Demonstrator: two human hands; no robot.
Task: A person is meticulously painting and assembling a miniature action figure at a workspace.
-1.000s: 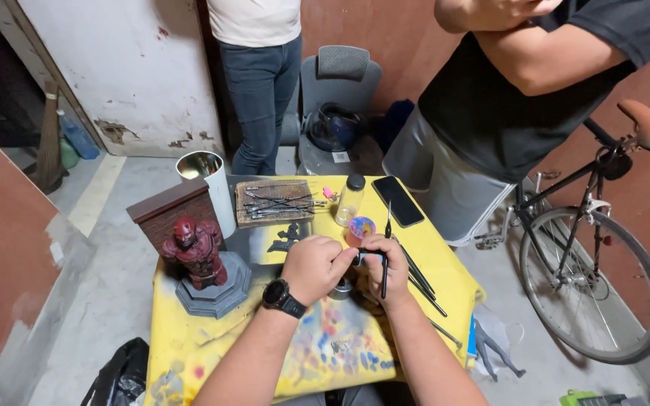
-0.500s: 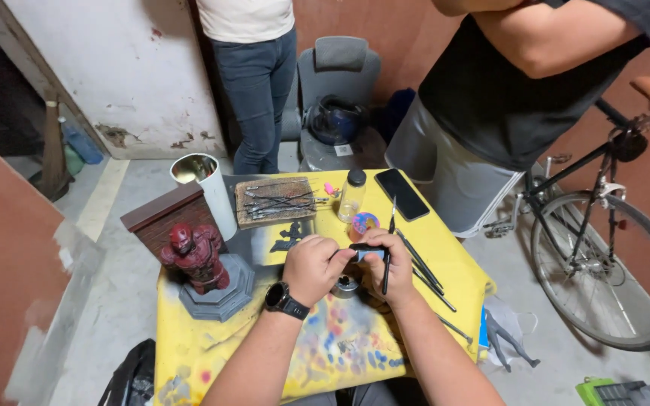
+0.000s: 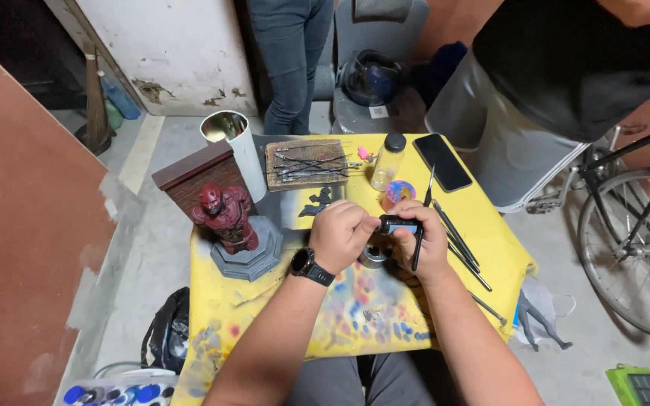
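My left hand [image 3: 342,234], with a black watch on the wrist, and my right hand [image 3: 424,242] meet over the yellow table [image 3: 490,240]. Together they grip a small dark paint bottle [image 3: 394,225] lying sideways between them. My right hand also holds a thin black paintbrush [image 3: 424,214] that points away from me. A small round pot [image 3: 374,257] sits on the table just under the hands. A colourful round palette [image 3: 400,192] lies right behind them.
A red figure statue [image 3: 225,218] on a grey base stands left, before a brick-like block. Behind are a white cup [image 3: 236,143], a board of tools [image 3: 306,163], a clear jar [image 3: 387,162], a phone [image 3: 442,162] and loose brushes [image 3: 460,248]. Two people stand beyond the table; a bicycle [image 3: 633,233] at right.
The view has tilted down and closer to the table. My hands stay together over the same spot, still working the small bottle.
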